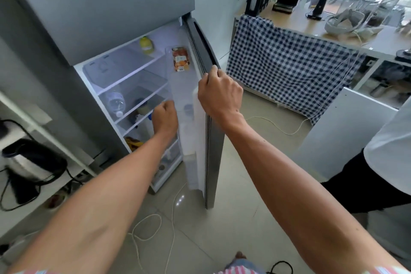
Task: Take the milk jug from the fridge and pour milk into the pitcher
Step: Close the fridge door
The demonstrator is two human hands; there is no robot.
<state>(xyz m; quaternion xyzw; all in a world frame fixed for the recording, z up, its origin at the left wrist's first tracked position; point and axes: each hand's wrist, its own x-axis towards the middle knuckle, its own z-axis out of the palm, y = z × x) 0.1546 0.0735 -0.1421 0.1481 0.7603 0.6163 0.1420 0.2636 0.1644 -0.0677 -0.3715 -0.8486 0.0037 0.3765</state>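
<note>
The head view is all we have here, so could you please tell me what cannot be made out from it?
- Milk jug: none clearly identifiable; the left hand covers whatever it reaches for on the lower fridge shelf, so its grip is unclear.
- Pitcher: cannot be picked out; the counter items are blurred and small.
- Door bins: frosted plastic hides their contents, except the orange carton.
- Right hand fingertips: curled behind the fridge door edge.

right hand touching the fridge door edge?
Touching. The head view shows the right hand with fingers curled over the fridge door edge.
</note>
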